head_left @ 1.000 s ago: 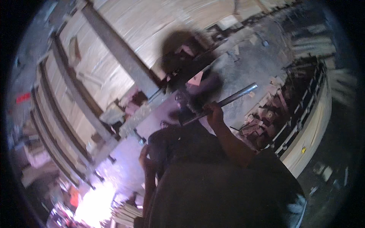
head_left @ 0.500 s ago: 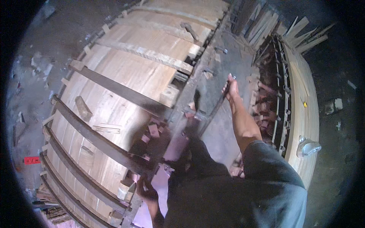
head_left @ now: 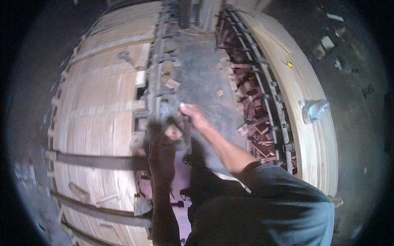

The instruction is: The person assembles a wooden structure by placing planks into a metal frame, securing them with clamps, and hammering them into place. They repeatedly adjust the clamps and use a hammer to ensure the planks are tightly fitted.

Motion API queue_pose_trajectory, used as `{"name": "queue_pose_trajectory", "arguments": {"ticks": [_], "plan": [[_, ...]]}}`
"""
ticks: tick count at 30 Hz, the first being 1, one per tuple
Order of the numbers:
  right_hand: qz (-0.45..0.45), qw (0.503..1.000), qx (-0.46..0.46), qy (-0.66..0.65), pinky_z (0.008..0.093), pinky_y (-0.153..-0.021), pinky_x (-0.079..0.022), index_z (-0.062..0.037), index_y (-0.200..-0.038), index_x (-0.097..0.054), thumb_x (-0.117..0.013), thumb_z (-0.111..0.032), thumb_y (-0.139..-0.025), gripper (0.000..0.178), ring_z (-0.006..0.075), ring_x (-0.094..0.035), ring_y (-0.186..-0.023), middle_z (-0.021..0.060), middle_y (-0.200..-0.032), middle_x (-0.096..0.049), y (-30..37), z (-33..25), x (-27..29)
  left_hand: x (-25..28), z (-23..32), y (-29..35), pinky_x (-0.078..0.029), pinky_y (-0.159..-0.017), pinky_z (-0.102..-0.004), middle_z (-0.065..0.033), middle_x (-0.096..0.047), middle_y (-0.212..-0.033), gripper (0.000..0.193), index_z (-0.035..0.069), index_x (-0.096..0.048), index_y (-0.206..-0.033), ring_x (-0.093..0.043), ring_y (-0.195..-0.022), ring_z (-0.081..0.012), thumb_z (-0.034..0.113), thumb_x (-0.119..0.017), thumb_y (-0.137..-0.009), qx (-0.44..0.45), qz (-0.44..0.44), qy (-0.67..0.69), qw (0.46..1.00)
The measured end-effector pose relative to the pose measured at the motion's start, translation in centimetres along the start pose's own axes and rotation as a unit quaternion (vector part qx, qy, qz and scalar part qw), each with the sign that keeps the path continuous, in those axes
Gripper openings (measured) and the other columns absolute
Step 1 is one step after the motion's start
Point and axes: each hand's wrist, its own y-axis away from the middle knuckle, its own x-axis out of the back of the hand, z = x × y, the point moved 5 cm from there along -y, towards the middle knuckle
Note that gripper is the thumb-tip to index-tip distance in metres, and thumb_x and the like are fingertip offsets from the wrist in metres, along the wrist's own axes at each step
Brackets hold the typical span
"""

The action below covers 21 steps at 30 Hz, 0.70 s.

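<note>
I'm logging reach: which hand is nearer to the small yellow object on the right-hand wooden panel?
Right. The right hand is left of and below the small yellow object in the picture; the left hand, dark and blurred, is farther left and lower.

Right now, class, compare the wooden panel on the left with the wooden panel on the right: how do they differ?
The left panel looks broad, while the right panel shows as a narrower strip.
Dark bars cross the left panel; none cross the right panel.
The right panel carries a crumpled clear plastic bag and a small yellow item; neither is visible on the left panel.
Both are pale wood.
</note>
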Motion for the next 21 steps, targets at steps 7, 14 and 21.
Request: {"name": "queue_pose_trajectory", "arguments": {"ticks": [7, 14, 21], "plan": [[0.033, 0.983, 0.126, 0.131, 0.0398, -0.07, -0.051, 0.0, -0.099, -0.069, -0.053, -0.032, -0.099, 0.036, 0.0154, -0.062, -0.084, 0.0125, -0.087, -0.07, -3.4, 2.7, -0.6, -8.8, -1.4, -12.4, -0.049, -0.088, -0.0282, -0.0103, -0.064, -0.117, 0.05, 0.0, -0.054, -0.139, -0.059, -0.102, -0.0141, 0.025, -0.065, -0.097, 0.21, -0.099, 0.353, 0.906], [0.048, 0.919, 0.307, 0.241, 0.0475, -0.063, -0.05, 0.0046, -0.086, -0.066, -0.057, -0.023, -0.09, 0.029, 0.0434, -0.068, -0.079, 0.0285, -0.08, -0.066, 4.9, -0.6, -2.8, -6.2, 1.4, -7.9, -0.047, -0.096, -0.0324, -0.015, -0.067, -0.119, 0.042, -0.002, -0.062, -0.126, -0.061, -0.108, -0.021, 0.027, -0.062, -0.097, 0.109, -0.03, 0.181, 0.977], [0.018, 0.972, 0.043, 0.231, 0.0449, -0.061, -0.052, -0.0009, -0.089, -0.062, -0.048, -0.022, -0.094, 0.026, 0.0331, -0.066, -0.072, 0.0177, -0.078, -0.066, 22.7, 18.6, -2.4, -1.2, -2.4, 14.9, -0.055, -0.077, -0.0393, -0.0147, -0.071, -0.099, 0.033, 0.0, -0.065, -0.118, -0.067, -0.092, -0.0284, 0.02, -0.064, -0.091, 0.018, -0.079, -0.136, 0.987]]}}
